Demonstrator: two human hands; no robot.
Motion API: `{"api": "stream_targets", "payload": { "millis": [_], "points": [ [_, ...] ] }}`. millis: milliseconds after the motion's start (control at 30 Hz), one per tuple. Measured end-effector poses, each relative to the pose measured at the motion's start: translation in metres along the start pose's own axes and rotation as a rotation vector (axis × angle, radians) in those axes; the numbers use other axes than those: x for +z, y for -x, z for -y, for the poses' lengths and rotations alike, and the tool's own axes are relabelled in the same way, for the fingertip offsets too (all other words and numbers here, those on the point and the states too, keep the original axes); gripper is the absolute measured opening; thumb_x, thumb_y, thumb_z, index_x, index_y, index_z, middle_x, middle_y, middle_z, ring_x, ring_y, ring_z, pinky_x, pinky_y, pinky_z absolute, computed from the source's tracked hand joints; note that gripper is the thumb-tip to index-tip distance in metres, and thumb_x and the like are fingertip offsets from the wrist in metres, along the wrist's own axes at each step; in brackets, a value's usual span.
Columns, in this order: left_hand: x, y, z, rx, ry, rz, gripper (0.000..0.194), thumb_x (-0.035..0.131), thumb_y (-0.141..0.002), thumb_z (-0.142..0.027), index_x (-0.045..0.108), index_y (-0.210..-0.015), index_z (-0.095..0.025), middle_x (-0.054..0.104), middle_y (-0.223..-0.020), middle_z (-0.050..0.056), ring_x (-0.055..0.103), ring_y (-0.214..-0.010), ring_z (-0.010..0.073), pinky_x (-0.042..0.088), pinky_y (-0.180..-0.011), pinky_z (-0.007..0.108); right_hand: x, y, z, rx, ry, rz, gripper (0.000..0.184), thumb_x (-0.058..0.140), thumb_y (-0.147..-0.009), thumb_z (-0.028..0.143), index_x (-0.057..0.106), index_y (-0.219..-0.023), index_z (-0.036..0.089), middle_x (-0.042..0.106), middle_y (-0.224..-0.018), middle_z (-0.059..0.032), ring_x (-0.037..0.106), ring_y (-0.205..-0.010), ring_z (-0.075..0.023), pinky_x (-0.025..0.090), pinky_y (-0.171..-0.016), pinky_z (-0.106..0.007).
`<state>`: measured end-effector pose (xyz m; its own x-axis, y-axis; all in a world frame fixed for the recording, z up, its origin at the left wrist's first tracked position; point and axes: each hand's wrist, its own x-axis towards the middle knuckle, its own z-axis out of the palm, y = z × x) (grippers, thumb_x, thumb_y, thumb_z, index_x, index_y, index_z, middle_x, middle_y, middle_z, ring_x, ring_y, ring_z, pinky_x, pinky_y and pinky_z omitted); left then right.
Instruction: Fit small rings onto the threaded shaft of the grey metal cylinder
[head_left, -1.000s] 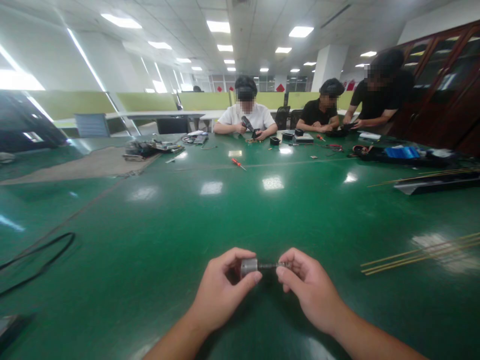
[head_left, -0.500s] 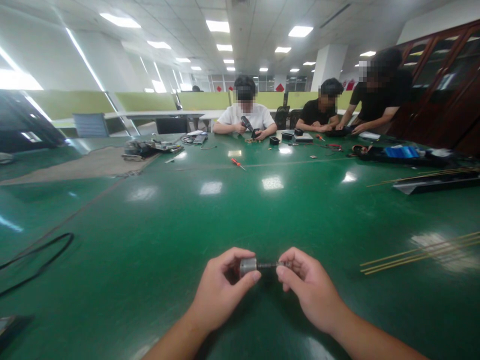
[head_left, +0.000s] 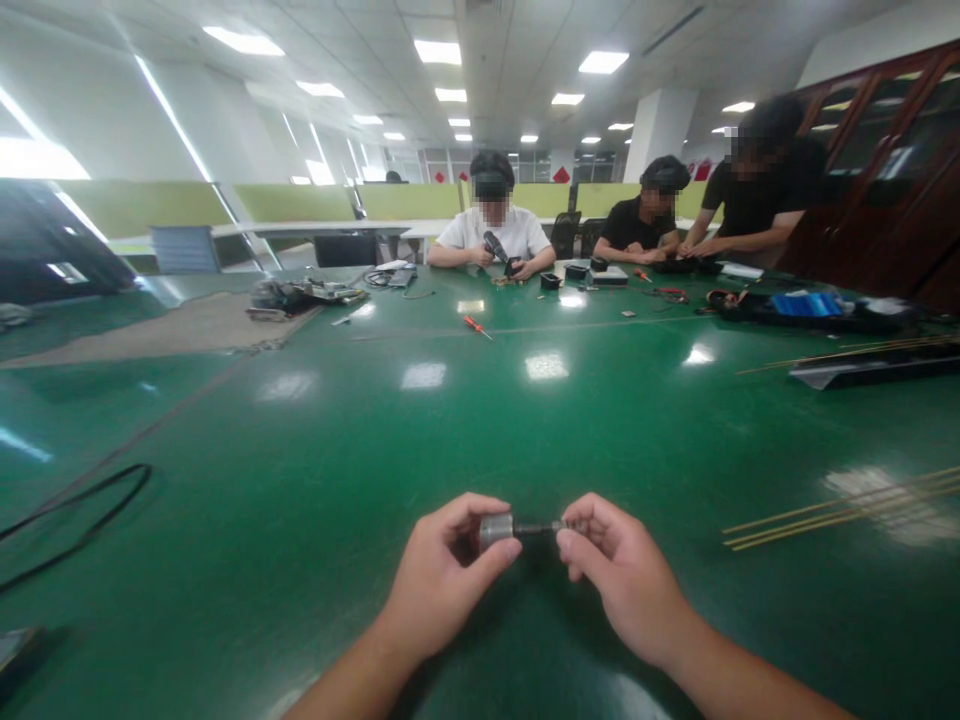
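Observation:
A silver cylinder, which looks like a small motor [head_left: 496, 530], lies sideways between my hands just above the green table [head_left: 375, 430]. Its thin dark shaft [head_left: 534, 529] points right. My left hand [head_left: 454, 565] has the thumb and fingers closed round the cylinder body, whose left end is partly covered. With thumb and fingertips my right hand [head_left: 611, 560] pinches the far end of the shaft, so the tip is mostly hidden. The middle of the shaft shows bare between the two hands.
Thin brass-coloured rods [head_left: 840, 508] lie to the right, a black cable [head_left: 82, 530] to the left. Further off is a red screwdriver [head_left: 475, 326]. Across the table a person in white [head_left: 491, 235] holds a drill-like tool; two people in black work at the right.
My hands keep the same hold, with only a very slight shift of the right hand. At the far right, the standing co-worker's hands have moved left.

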<state>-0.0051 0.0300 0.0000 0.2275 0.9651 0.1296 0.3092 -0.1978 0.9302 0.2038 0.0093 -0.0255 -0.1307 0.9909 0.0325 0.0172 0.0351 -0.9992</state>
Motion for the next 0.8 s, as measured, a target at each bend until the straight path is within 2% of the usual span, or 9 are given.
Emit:
{"api": "stream_targets", "payload": {
  "millis": [800],
  "points": [
    [-0.0013,-0.0012,-0.0002,-0.01,0.041,-0.003,0.025,0.075,-0.079,-0.033,0.069,-0.097,-0.018,0.071,-0.083,0.003,0.066,-0.074,0.0189,0.049,-0.069,0.027,-0.0003,-0.0003,0.0004,-0.005,-0.028,-0.025,0.023,0.063,-0.091,0.041,0.057,-0.09,0.019,0.055,-0.071,0.0029,0.052,-0.062,-0.0141,0.041,-0.06,-0.027]
  ]
}}
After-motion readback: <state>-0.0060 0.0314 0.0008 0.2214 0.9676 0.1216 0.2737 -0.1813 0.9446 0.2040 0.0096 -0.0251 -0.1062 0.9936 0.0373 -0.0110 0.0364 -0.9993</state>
